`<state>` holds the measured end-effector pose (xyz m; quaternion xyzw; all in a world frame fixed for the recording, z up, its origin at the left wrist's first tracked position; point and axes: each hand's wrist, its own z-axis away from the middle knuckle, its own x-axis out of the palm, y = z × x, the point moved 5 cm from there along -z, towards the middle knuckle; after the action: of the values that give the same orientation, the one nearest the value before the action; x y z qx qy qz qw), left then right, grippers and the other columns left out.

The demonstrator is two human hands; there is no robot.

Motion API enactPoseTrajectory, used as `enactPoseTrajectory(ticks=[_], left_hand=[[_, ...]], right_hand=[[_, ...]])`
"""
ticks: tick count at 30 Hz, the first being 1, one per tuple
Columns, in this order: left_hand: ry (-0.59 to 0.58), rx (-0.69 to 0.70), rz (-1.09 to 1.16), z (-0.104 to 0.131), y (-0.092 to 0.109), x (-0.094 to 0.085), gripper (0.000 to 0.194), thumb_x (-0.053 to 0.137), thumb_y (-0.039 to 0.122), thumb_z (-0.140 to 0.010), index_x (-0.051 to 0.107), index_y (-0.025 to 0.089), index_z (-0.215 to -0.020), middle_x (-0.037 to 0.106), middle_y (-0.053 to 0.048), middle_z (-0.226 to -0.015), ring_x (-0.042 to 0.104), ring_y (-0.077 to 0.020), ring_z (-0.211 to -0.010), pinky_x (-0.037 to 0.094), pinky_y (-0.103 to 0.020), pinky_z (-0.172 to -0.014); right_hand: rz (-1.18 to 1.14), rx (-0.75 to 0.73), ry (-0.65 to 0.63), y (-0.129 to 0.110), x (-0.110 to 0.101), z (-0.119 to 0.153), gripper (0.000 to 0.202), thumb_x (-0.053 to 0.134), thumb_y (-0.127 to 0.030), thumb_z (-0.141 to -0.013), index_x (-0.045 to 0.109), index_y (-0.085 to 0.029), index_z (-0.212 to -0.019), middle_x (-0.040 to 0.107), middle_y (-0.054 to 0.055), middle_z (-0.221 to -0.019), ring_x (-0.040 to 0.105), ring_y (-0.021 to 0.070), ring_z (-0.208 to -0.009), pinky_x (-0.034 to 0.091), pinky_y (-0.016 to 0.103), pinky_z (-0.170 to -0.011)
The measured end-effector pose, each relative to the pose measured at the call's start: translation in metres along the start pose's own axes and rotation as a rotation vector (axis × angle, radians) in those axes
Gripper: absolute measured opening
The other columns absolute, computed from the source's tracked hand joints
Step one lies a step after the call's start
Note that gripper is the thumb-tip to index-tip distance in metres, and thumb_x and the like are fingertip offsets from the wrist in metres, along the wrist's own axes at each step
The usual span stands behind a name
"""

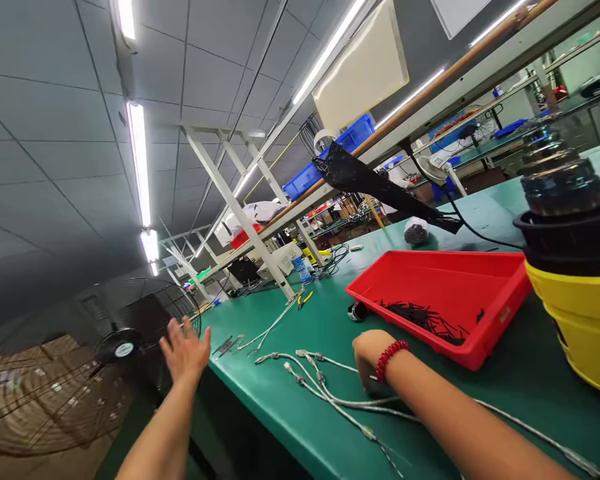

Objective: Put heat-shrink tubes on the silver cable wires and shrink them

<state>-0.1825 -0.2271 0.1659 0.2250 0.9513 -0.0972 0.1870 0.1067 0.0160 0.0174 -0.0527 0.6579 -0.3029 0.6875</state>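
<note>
My left hand [186,352] is raised off the table's left edge with fingers spread and nothing in it. My right hand [373,357], with a red coiled band at the wrist, is bent down over the green table [250,393]; its fingers are hidden behind the back of the hand. Beside and below it run several pale cables [343,402] with connectors at their ends. Just behind the right hand is a red tray [430,277] holding thin black pieces [425,320]. A dark, watch-like object [357,311] lies against the tray's left side.
A large fan [125,348] stands at the left beyond the table edge. Yellow-handled pliers [305,300] and more cables lie farther back. A yellow container [580,327] with black tubs is at the right. A shelf frame [240,213] with blue bins rises above the table.
</note>
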Motion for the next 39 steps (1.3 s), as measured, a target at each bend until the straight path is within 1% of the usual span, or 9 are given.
enactPoseTrajectory(ticks=[2, 4, 8, 11, 14, 18, 21, 32, 39], left_hand=[[-0.075, 0.159, 0.180, -0.021, 0.067, 0.003, 0.067, 0.036, 0.038, -0.086, 0.032, -0.003, -0.139, 0.022, -0.025, -0.150, 0.013, -0.0284, -0.142, 0.009, -0.047, -0.114], [-0.111, 0.184, 0.345, -0.019, 0.145, 0.011, 0.068, 0.037, 0.039, -0.087, 0.028, -0.003, -0.140, 0.018, -0.024, -0.152, 0.011, -0.0281, -0.142, 0.010, -0.047, -0.115], [-0.185, 0.248, 0.547, 0.049, 0.296, 0.034, 0.067, 0.031, 0.042, -0.093, 0.018, 0.003, -0.146, 0.012, -0.017, -0.155, 0.012, -0.0232, -0.143, 0.016, -0.039, -0.115], [-0.310, 0.238, 0.683, 0.105, 0.355, 0.048, 0.065, 0.032, 0.044, -0.093, 0.019, 0.010, -0.147, 0.016, -0.013, -0.155, 0.017, -0.0199, -0.142, 0.022, -0.035, -0.114], [-0.406, 0.049, 0.732, 0.125, 0.356, 0.065, 0.069, 0.031, 0.046, -0.093, 0.014, 0.007, -0.147, 0.012, -0.018, -0.155, 0.012, -0.0249, -0.143, 0.019, -0.041, -0.115], [-0.505, -0.220, 0.752, 0.121, 0.335, 0.086, 0.071, 0.021, 0.050, -0.094, 0.007, 0.004, -0.147, 0.009, -0.023, -0.154, 0.009, -0.0283, -0.143, 0.018, -0.049, -0.113], [-0.578, -0.301, 0.802, 0.120, 0.333, 0.094, 0.072, 0.020, 0.054, -0.093, 0.009, 0.007, -0.147, 0.010, -0.022, -0.154, 0.010, -0.0284, -0.143, 0.017, -0.051, -0.113], [-0.792, -0.197, 0.982, 0.128, 0.354, 0.110, 0.066, 0.032, 0.058, -0.093, 0.025, 0.018, -0.145, 0.025, -0.015, -0.152, 0.028, -0.0288, -0.138, 0.026, -0.053, -0.110], [-0.849, -0.157, 1.028, 0.128, 0.355, 0.110, 0.056, 0.042, 0.055, -0.091, 0.041, 0.021, -0.137, 0.035, -0.011, -0.147, 0.036, -0.0285, -0.132, 0.025, -0.055, -0.110]], right_hand=[[0.038, 0.046, -0.055, 0.002, -0.001, 0.004, 0.046, 0.087, -0.024, -0.036, 0.073, -0.025, -0.080, 0.070, 0.009, -0.097, 0.065, 0.0379, -0.093, 0.050, 0.056, -0.082], [0.064, 0.102, -0.117, 0.007, -0.006, 0.008, 0.050, 0.087, -0.025, -0.038, 0.073, -0.022, -0.085, 0.070, 0.010, -0.097, 0.065, 0.0383, -0.093, 0.051, 0.054, -0.080], [0.063, 0.155, -0.203, 0.020, -0.019, 0.017, 0.060, 0.086, -0.035, -0.042, 0.071, -0.018, -0.098, 0.069, 0.012, -0.104, 0.065, 0.0368, -0.093, 0.052, 0.051, -0.080], [0.067, 0.144, -0.231, 0.024, -0.024, 0.020, 0.066, 0.082, -0.044, -0.050, 0.067, -0.017, -0.109, 0.063, 0.010, -0.119, 0.061, 0.0332, -0.104, 0.049, 0.046, -0.090], [0.095, 0.136, -0.258, 0.023, -0.023, 0.019, 0.071, 0.081, -0.047, -0.053, 0.063, -0.016, -0.114, 0.059, 0.011, -0.127, 0.056, 0.0336, -0.112, 0.045, 0.045, -0.095], [0.149, 0.137, -0.284, 0.018, -0.017, 0.018, 0.074, 0.080, -0.047, -0.054, 0.062, -0.012, -0.117, 0.059, 0.014, -0.125, 0.057, 0.0354, -0.110, 0.046, 0.046, -0.093], [0.179, 0.146, -0.265, 0.017, -0.013, 0.016, 0.078, 0.079, -0.049, -0.053, 0.060, -0.015, -0.120, 0.060, 0.013, -0.125, 0.058, 0.0346, -0.108, 0.048, 0.046, -0.090], [0.230, 0.204, -0.249, 0.019, -0.007, 0.013, 0.088, 0.079, -0.051, -0.050, 0.053, -0.020, -0.128, 0.055, 0.011, -0.130, 0.057, 0.0337, -0.111, 0.050, 0.044, -0.089], [0.253, 0.209, -0.244, 0.016, -0.009, 0.016, 0.076, 0.080, -0.045, -0.055, 0.056, -0.019, -0.123, 0.057, 0.012, -0.128, 0.058, 0.0328, -0.110, 0.050, 0.043, -0.089]])
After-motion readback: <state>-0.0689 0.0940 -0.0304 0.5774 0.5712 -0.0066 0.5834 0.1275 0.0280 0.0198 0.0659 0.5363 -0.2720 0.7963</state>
